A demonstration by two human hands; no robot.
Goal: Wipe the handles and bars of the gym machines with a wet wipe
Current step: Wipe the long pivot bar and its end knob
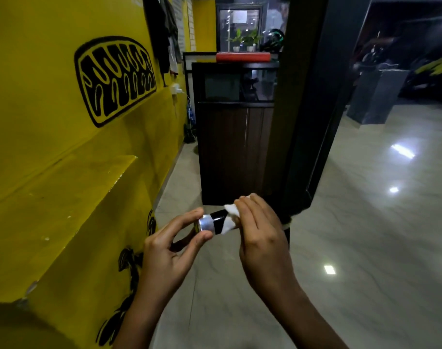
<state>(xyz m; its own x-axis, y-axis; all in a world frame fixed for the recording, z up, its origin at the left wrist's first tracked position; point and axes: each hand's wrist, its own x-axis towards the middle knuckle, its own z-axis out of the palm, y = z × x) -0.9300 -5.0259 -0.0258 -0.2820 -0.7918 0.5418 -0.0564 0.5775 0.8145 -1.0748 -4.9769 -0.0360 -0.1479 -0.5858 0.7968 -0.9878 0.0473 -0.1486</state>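
Gripping the bar [214, 219] at both ends, we had its long axis running left to right. Our left hand [169, 250] pinched the silver cap [205, 222] at the bar's left end. Our right hand [260, 230] was clamped round the wet wipe [230, 217] on the black grip, just right of the cap. Left of the bar stood a yellow wall [63, 172], beyond it a dark cabinet [235, 147], and below it glossy floor [365, 222].
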